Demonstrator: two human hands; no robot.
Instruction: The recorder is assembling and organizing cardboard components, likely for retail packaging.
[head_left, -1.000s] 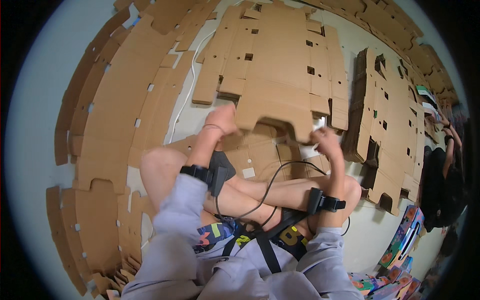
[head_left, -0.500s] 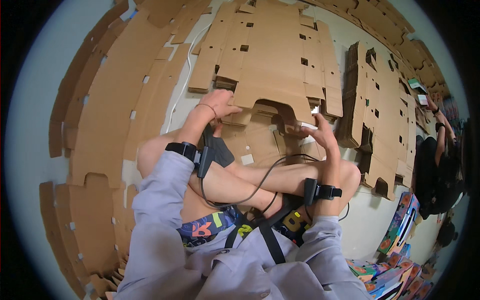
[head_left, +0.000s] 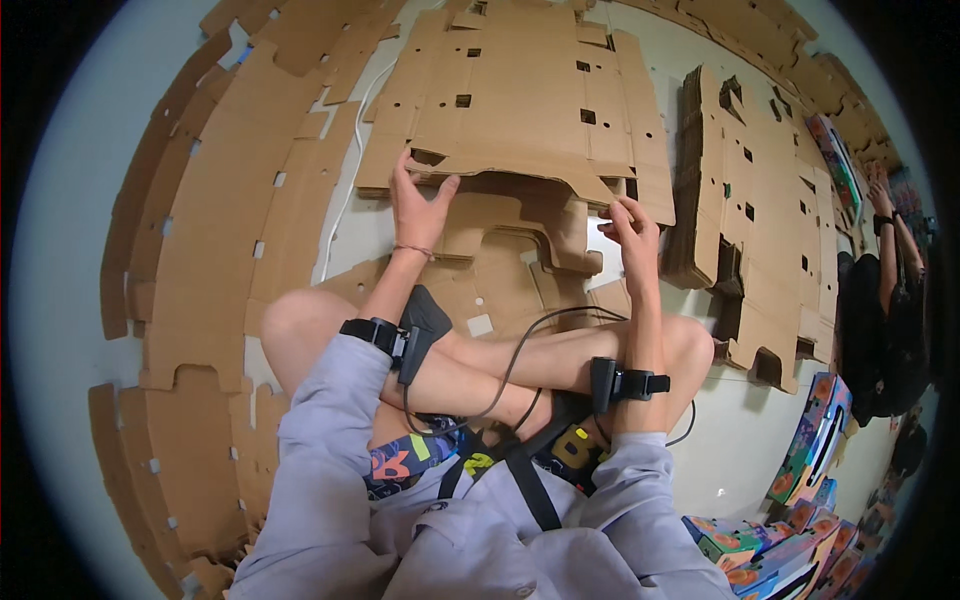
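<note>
Two bare hands are at the near edge of the top cardboard sheet (head_left: 525, 115). Sheet position: directly ahead of the person, uppermost on a stack (head_left: 565, 250) on the pale floor (head_left: 735, 430). Square slots and small round holes show in its face; its near edge bows upward in the middle. Beneath, the lower layers show an arch-shaped cutout.

Left hand (head_left: 420, 212): at the near left corner of the sheet, fingers pointing away from the body. Grip spread, thumb well apart from the fingers; cannot tell whether it bears on the card.

Right hand (head_left: 632, 232): at the near right corner. Grip pinching the sheet's edge between thumb and fingertips.

Each forearm carries a black strapped device (head_left: 385, 340); a black cable (head_left: 520, 365) loops over the crossed legs (head_left: 490, 380).

Surroundings: second cardboard stack (head_left: 775, 220) just right of the first. White cable (head_left: 343, 185) along the floor to the left, then long flat cardboard pieces (head_left: 215, 215) beyond it. Lower right: brightly printed boxes (head_left: 810, 445). Far right: another person (head_left: 885, 330) in dark clothing, hands near a colourful box.
</note>
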